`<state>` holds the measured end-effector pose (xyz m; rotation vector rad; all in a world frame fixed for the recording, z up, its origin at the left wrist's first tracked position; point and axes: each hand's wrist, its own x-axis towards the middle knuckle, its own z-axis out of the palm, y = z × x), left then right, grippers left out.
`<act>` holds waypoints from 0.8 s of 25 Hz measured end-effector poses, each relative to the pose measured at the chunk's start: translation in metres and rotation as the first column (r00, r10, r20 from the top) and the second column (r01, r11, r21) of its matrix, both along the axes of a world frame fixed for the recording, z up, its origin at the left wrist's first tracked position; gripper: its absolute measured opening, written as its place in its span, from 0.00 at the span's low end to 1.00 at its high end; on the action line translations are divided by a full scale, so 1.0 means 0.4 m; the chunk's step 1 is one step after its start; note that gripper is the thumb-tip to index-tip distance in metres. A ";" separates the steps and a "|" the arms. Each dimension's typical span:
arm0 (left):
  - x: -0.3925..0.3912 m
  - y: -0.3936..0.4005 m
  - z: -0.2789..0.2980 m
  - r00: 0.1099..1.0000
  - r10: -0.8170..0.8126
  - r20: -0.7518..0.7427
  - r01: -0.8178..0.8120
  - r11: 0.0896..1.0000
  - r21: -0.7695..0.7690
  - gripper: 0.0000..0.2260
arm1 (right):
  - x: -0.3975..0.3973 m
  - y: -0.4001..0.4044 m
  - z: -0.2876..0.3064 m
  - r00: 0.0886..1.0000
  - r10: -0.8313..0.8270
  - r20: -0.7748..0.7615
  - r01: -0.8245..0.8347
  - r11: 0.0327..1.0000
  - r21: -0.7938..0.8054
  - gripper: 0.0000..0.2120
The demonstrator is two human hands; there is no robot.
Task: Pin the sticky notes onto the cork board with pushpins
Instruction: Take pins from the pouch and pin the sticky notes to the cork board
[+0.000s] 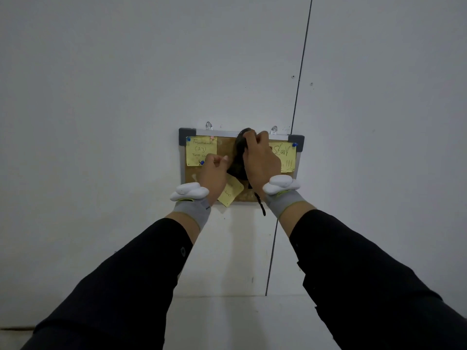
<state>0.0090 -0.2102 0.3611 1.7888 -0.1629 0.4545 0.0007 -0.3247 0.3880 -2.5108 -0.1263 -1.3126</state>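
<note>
A cork board (pixel 225 145) with a silver frame hangs on the wall. A yellow sticky note (pixel 199 149) is pinned at its upper left and another sticky note (pixel 285 154) at its upper right, partly behind my right hand. A third note (pixel 231 192) lies tilted at the board's lower edge, under my left wrist; no pin shows on it. My left hand (pixel 214 171) has its fingers curled, pinching at a blue pushpin (pixel 202 162) on the left note's lower corner. My right hand (pixel 260 157) grips a dark pouch (pixel 238 160) against the board, its cord (pixel 260 204) dangling.
Blue pins (pixel 294 145) hold the notes' upper corners. Two clear hooks (pixel 208 126) carry the board. The wall is plain grey-white with a dark vertical seam (pixel 300 79) to the right of the board. Both wrists wear white trackers on grey bands.
</note>
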 end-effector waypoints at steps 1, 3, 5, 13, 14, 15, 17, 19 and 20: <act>0.009 0.004 -0.001 1.000 -0.002 0.002 0.002 1.000 -0.001 0.13 | 0.012 0.003 0.002 1.000 -0.012 -0.015 0.012 0.999 -0.053 0.12; 0.022 0.010 -0.008 1.000 -0.015 0.006 0.015 1.000 -0.011 0.12 | 0.028 0.004 -0.002 0.999 -0.026 -0.022 0.023 0.991 -0.129 0.13; 0.034 0.017 -0.015 1.000 -0.018 0.007 0.018 1.000 -0.014 0.10 | 0.039 0.001 -0.012 0.999 -0.048 -0.009 0.046 0.979 -0.201 0.14; 0.051 0.021 -0.044 0.998 -0.046 -0.034 0.044 0.996 -0.077 0.11 | 0.026 -0.029 -0.068 0.991 -0.087 -0.105 0.034 0.903 -0.427 0.17; 0.049 0.023 -0.048 0.998 -0.052 -0.041 0.048 0.995 -0.085 0.10 | 0.022 -0.036 -0.079 0.988 -0.094 -0.125 0.028 0.894 -0.446 0.17; 0.048 0.025 -0.050 0.997 -0.056 -0.049 0.051 0.995 -0.091 0.09 | 0.019 -0.042 -0.088 0.985 -0.099 -0.139 0.024 0.888 -0.459 0.18; 0.047 0.035 -0.050 0.997 -0.056 -0.062 0.050 0.994 -0.094 0.08 | 0.009 -0.051 -0.098 0.981 -0.110 -0.159 0.020 0.876 -0.482 0.18; 0.044 0.044 -0.046 0.997 -0.045 -0.061 0.039 0.995 -0.091 0.07 | -0.001 -0.054 -0.096 0.978 -0.115 -0.174 0.011 0.862 -0.507 0.17; 0.043 0.047 -0.045 0.998 -0.033 -0.060 0.028 0.996 -0.081 0.06 | -0.004 -0.055 -0.093 0.979 -0.112 -0.170 0.010 0.859 -0.511 0.16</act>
